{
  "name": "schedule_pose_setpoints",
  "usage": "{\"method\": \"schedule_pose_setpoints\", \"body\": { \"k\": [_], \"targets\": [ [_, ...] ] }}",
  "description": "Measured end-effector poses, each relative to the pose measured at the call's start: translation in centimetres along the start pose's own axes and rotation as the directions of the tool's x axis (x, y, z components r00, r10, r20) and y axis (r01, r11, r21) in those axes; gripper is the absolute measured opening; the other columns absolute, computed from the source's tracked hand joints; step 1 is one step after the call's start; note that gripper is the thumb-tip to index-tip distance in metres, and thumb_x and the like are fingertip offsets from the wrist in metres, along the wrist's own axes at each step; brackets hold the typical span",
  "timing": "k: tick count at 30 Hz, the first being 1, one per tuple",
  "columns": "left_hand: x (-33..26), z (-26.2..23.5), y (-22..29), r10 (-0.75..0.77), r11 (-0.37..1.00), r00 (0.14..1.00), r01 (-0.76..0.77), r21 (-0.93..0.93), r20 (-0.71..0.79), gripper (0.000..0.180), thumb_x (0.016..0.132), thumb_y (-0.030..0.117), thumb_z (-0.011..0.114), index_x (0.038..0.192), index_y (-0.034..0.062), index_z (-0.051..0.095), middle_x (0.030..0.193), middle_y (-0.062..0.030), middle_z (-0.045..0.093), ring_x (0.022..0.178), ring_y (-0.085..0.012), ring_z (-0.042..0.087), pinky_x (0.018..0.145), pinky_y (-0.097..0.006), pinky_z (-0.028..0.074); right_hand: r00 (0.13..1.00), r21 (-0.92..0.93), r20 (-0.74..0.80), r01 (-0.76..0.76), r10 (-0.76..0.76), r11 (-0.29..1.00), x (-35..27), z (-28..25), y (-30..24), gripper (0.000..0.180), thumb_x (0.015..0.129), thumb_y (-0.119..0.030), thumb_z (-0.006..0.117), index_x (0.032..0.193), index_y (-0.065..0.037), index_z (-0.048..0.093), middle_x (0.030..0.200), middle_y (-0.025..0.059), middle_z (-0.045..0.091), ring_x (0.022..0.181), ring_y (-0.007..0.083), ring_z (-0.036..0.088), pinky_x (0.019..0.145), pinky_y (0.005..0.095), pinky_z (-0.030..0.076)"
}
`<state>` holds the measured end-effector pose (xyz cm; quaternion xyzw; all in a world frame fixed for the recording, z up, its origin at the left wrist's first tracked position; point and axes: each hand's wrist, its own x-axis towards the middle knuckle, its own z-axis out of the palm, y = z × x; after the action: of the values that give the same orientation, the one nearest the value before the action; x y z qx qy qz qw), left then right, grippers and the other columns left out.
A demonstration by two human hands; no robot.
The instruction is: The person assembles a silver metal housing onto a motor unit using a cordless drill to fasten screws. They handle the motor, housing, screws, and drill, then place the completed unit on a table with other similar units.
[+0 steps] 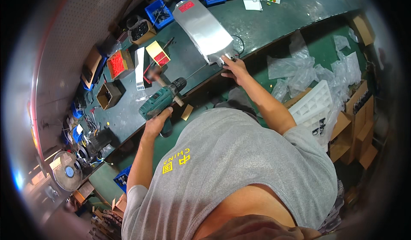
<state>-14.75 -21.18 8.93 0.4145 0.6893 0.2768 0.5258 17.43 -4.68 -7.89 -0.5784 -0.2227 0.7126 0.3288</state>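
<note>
From my remote post I have both hands in view. Left hand [159,120]: closed round the handle of a green drill [158,103], held at the front edge of the workbench [278,22]; most of the fingers hidden from me. Long thin bit [196,73] points up and right, its tip by the near end of a silver metal box [206,29]. Whether the tip touches, I cannot tell.

Metal box lies flat on the bench, slanting, near end close to the front edge, red label at its far end. Dark cord [242,47] loops beside the near end.

Right hand [235,68]: at that near end, fingers partly curled, forefinger against the box. I cannot tell whether it pinches anything there.

Left of the box I note a yellow sheet [153,50] with red labels, a white strip [139,64] and a carton of red parts [116,64]. Blue bin [159,13] near the box's far end. Lower right, clear plastic wrap [299,69] and a white tray [314,101].
</note>
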Motion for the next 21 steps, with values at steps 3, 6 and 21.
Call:
{"method": "schedule_pose_setpoints", "body": {
  "k": [3,6,21],
  "targets": [
    [-0.2,0.0,0.2,-0.029,1.000,1.000,0.029,-0.001,-0.010,0.018,0.087,0.017,0.069,0.101,0.0052,0.067,0.080,0.0004,0.061,0.073,-0.0113,0.057,0.068,-0.029,0.047,0.997,-0.058,-0.019,0.080,-0.081,0.995,0.6,0.1,0.6,0.072,0.078,-0.047,0.083,0.120,0.006,0.058,0.109,0.0142,0.066,0.097,0.0206,0.067,0.069,0.0329,0.063],
    [0.1,0.1,0.7,-0.039,0.999,0.999,0.039,0.020,0.001,0.020,0.087,0.015,0.069,0.104,0.0051,0.067,0.082,-0.0001,0.062,0.074,-0.0111,0.057,0.068,-0.029,0.047,0.991,-0.053,-0.027,0.128,-0.129,0.990,0.9,-0.1,0.9,0.070,0.078,-0.046,0.083,0.118,0.006,0.058,0.104,0.0139,0.067,0.087,0.0201,0.070,0.070,0.0319,0.061],
    [3.9,0.3,2.7,0.095,0.992,0.992,-0.102,0.077,0.085,0.034,0.088,0.009,0.072,0.121,0.0047,0.066,0.113,-0.0032,0.068,0.104,-0.0142,0.061,0.094,-0.031,0.049,0.988,-0.020,0.002,0.151,-0.151,0.988,2.2,-0.8,1.8,0.058,0.082,-0.040,0.081,0.112,0.004,0.058,0.099,0.0124,0.067,0.082,0.0202,0.071,0.068,0.0265,0.059]
  ]
}}
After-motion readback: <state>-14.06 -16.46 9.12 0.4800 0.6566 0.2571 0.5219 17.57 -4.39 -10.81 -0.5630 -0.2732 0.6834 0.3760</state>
